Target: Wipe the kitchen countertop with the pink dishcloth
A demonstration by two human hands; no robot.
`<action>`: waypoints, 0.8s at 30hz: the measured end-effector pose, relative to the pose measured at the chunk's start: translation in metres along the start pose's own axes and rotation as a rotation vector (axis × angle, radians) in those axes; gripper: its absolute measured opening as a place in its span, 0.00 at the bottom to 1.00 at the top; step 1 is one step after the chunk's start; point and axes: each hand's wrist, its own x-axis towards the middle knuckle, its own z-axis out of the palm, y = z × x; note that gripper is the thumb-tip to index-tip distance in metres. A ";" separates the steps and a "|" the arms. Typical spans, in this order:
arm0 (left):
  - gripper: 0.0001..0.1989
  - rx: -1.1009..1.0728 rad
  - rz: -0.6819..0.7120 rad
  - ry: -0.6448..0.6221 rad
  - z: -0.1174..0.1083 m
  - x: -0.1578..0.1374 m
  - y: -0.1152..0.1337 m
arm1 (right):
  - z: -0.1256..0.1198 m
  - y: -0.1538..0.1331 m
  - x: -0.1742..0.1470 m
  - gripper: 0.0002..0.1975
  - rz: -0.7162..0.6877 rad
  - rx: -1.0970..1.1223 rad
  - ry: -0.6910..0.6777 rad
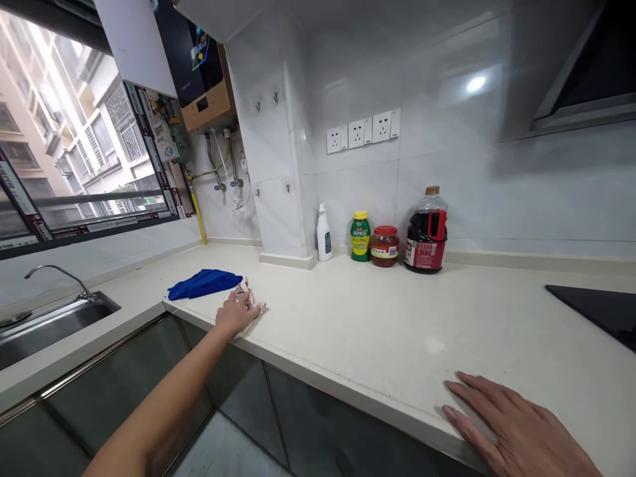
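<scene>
My left hand (235, 313) reaches across to the front edge of the pale countertop (342, 318), its fingers closed over a crumpled pinkish-white cloth (243, 289). Part of the cloth shows beyond the fingertips and under the palm; the rest is hidden. Just behind it lies a blue cloth (205, 283), loosely folded, close to the inner corner of the counter. At the lower right, my right hand (517, 424) rests palm down near the counter's front edge, fingers stretched out, holding nothing.
Along the wall stand a white bottle (324, 235), a green bottle with yellow cap (360, 237), a red-lidded jar (384, 246) and a large dark sauce jug (426, 232). A sink (64, 324) is at left, a black hob (596, 311) at right.
</scene>
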 end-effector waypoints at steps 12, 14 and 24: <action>0.29 -0.071 0.469 -0.064 0.022 -0.044 0.189 | 0.000 -0.005 0.003 0.30 -0.088 -0.197 -0.078; 0.32 -0.128 0.638 -0.096 0.024 -0.077 0.226 | -0.001 -0.002 0.003 0.30 -0.106 -0.199 -0.062; 0.23 -0.417 1.063 -0.056 0.027 -0.163 0.207 | -0.012 -0.002 0.005 0.26 -0.037 -0.054 -0.014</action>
